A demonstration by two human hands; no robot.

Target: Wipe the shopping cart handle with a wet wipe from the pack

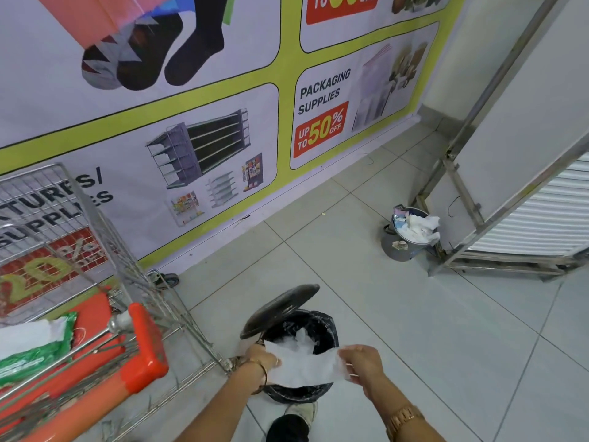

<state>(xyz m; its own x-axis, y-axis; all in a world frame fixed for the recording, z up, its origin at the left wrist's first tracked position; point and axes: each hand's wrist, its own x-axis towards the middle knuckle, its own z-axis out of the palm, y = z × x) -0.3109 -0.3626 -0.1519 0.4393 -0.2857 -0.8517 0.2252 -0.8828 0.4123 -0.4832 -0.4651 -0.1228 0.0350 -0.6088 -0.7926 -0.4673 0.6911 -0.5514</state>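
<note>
Both my hands hold a white wet wipe (pixel 306 366) stretched flat over an open black pedal bin (pixel 328 327). My left hand (pixel 263 358) pinches its left edge and my right hand (pixel 361 362) pinches its right edge. The bin lid (pixel 280 309) stands raised, and crumpled white wipes lie inside on the black liner. At the left stands the shopping cart with its orange handle (pixel 140 349). The green wipe pack (pixel 35 349) lies in the cart's seat area, a white wipe sticking out of its top.
A wire cart basket (pixel 57 224) fills the left side against a printed wall banner (pixel 197 129). A small grey bucket (pixel 408 234) stuffed with tissue sits on the tiled floor by a metal frame (pixel 462 193) at the right. My shoe (pixel 302 413) presses near the bin's base.
</note>
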